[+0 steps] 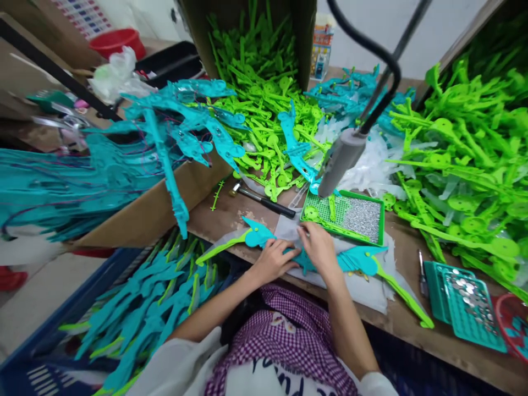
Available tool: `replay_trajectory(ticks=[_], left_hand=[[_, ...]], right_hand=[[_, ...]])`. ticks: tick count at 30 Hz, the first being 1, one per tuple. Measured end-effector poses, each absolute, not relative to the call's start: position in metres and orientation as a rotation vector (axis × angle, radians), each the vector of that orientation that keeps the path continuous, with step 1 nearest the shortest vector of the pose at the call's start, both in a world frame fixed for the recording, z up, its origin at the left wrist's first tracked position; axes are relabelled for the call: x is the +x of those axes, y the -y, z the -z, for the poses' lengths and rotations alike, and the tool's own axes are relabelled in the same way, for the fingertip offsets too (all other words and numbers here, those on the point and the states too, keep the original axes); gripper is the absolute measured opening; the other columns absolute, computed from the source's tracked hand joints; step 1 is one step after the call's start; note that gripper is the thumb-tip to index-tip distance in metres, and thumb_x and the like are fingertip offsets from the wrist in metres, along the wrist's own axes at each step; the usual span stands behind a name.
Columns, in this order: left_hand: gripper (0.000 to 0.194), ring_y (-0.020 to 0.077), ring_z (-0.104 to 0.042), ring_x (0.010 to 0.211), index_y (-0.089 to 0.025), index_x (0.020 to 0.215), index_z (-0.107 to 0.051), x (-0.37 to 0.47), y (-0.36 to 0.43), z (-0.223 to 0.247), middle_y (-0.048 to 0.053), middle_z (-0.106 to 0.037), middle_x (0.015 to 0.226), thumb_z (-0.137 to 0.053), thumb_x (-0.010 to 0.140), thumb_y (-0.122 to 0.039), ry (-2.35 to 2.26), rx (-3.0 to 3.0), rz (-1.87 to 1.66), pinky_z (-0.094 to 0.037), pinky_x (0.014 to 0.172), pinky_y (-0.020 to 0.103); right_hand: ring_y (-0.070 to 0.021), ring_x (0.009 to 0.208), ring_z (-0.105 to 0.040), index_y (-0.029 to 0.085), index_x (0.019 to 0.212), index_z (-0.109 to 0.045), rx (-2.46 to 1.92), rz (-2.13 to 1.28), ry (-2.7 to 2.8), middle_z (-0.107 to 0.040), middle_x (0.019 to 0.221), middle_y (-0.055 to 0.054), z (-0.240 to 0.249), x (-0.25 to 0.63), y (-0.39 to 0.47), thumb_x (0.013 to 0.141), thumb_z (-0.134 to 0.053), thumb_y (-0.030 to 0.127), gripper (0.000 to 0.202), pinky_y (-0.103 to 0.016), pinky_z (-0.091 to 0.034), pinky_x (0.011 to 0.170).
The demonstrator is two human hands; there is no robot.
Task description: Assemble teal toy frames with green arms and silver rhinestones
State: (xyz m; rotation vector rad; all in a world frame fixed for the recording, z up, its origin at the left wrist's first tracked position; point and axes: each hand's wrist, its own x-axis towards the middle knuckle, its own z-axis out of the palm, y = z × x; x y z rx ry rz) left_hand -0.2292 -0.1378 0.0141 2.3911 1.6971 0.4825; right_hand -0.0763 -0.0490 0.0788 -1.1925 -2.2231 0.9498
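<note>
A long blue plastic part (358,259) with bright green arms at both ends lies across the front of the bench. Curled over its middle, my left hand (275,262) holds it down on the bench. Just beside, my right hand (320,250) is bent with thumb and fingertips drawn together above the part's centre; anything pinched there is too small or hidden. Both hands cover the part's middle. Right behind them sits a green tray (381,220) of small silver metal pieces, with green plastic parts lying across it. A grey-handled tool (342,159) hangs over the tray.
A hammer (268,202) lies behind my left hand. Green parts (474,181) are heaped right and back; blue bodies with wires (124,165) fill a box at left. A blue crate (61,330) holds blue-green pieces. Teal trays with metal discs (470,300) and a screwdriver (422,275) lie right.
</note>
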Motion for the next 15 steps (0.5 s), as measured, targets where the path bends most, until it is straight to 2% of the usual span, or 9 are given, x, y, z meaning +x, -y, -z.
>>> replay_trajectory(ticks=[2,4,6,10,15], left_hand=[[0.027,0.0254,-0.057,0.105,-0.024,0.111,-0.067,-0.228,0.139,-0.01,0.011,-0.065,0.111,-0.059,0.089,-0.038,-1.729,2.364,-0.486,-0.038,0.091,0.043],[0.021,0.027,-0.058,0.103,-0.022,0.103,-0.07,-0.229,0.141,-0.004,0.011,-0.067,0.104,-0.06,0.087,-0.031,-1.722,2.365,-0.505,-0.037,0.094,0.047],[0.02,0.0278,-0.06,0.1,-0.019,0.101,-0.07,-0.23,0.141,0.001,0.011,-0.068,0.099,-0.062,0.084,-0.026,-1.691,2.373,-0.52,-0.036,0.096,0.05],[0.021,0.0281,-0.061,0.099,-0.018,0.101,-0.07,-0.231,0.141,0.002,0.012,-0.069,0.098,-0.064,0.082,-0.025,-1.69,2.332,-0.529,-0.037,0.095,0.05],[0.024,0.0269,-0.06,0.103,-0.02,0.105,-0.068,-0.232,0.141,-0.01,0.011,-0.067,0.108,-0.063,0.086,-0.033,-1.699,2.313,-0.51,-0.038,0.094,0.049]], right_hand=[[-0.0201,0.099,-0.062,0.017,0.104,-0.062,-1.086,-0.882,2.336,-0.069,0.104,-0.011,-0.079,-0.118,0.033,0.097,-0.037,0.034,0.032,-0.033,-0.047,0.089],[-0.0163,0.102,-0.061,0.021,0.105,-0.062,-0.943,-0.904,2.423,-0.068,0.107,-0.005,-0.078,-0.161,0.023,0.096,-0.041,0.035,0.026,-0.028,-0.046,0.09],[-0.0211,0.105,-0.058,0.017,0.107,-0.061,-0.886,-0.792,2.625,-0.065,0.112,-0.01,-0.074,-0.201,0.014,0.094,-0.045,0.029,0.024,-0.034,-0.046,0.089],[-0.0272,0.112,-0.052,0.005,0.114,-0.057,-1.0,-0.596,2.843,-0.061,0.118,-0.021,-0.058,-0.256,-0.008,0.094,-0.03,0.009,0.034,-0.045,-0.042,0.092],[-0.0288,0.109,-0.055,0.0,0.11,-0.058,-0.992,-0.577,2.844,-0.063,0.113,-0.024,-0.06,-0.268,-0.013,0.092,-0.027,0.006,0.035,-0.043,-0.044,0.089]])
